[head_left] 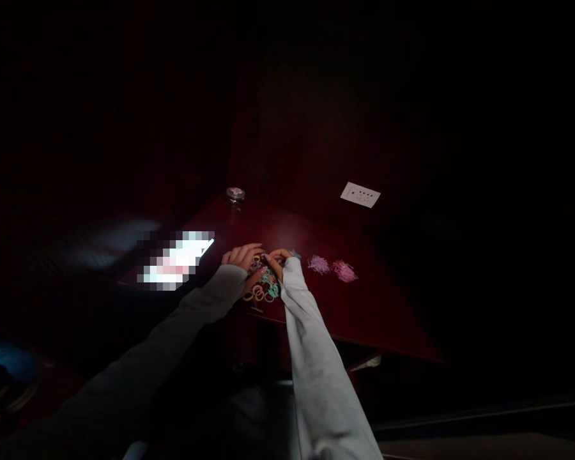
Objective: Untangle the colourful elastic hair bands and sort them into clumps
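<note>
A pile of small multicoloured hair ties (259,292) lies near the front edge of the dark red table. My left hand (242,257) rests on its left side, fingers stretched out over the far part and thumb spread toward the near part. From the right, my right hand (278,263) curves around the pile with its fingers apart. Both hands touch the pile and cover part of it; neither visibly grips a single tie. To the right of my right hand sit a heap of purple thin bands (319,264) and a heap of pink thin bands (345,271).
A small clear round container (236,193) stands at the table's far left corner. A bright, pixelated screen (175,262) glows to the left. Beyond the table (383,313) is a white socket plate (360,195). Deep darkness hides most surroundings.
</note>
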The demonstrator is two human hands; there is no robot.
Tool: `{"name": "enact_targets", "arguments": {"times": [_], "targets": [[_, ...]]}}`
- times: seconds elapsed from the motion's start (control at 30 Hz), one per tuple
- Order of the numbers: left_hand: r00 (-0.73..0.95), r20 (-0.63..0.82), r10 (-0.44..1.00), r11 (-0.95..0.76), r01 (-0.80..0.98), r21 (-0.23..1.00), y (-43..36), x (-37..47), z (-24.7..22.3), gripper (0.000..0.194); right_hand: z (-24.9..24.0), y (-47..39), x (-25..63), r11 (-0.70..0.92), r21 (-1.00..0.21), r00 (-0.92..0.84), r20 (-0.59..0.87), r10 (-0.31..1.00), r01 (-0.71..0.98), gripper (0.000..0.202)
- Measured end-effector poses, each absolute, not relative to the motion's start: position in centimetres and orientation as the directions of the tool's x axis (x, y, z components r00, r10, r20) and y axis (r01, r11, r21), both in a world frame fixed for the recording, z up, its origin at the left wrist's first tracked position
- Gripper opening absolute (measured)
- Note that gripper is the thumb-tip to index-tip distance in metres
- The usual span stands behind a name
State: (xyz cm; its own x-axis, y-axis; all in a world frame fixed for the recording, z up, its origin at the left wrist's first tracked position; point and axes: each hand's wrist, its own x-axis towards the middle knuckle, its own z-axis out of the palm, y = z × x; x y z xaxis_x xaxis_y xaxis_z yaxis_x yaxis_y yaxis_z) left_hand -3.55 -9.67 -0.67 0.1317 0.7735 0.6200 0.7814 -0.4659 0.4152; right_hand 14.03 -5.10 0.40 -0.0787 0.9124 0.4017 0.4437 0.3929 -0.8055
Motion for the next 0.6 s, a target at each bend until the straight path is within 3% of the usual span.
{"name": "enact_targets", "arguments": {"times": [0.2,0.4,0.6], "targets": [[-0.028,0.584,0.811,-0.336,0.796,0.504,-10.0,-3.2,1.6,0.02,0.2,-4.8,14.1,0.435,-0.818,-0.112,0.426,0.898,0.377,0.034],[-0.041,0.587,0.809,-0.337,0.785,0.519,-10.0,-2.3,1.9,0.02,0.1,-4.7,14.2,0.439,-0.81,-0.111,0.432,0.895,0.389,0.024],[-0.071,0.614,0.786,-0.38,0.728,0.571,-10.3,-2.5,1.7,0.02,1.1,-5.1,15.5,0.406,-0.782,0.018,0.469,0.883,0.473,0.03]]}}
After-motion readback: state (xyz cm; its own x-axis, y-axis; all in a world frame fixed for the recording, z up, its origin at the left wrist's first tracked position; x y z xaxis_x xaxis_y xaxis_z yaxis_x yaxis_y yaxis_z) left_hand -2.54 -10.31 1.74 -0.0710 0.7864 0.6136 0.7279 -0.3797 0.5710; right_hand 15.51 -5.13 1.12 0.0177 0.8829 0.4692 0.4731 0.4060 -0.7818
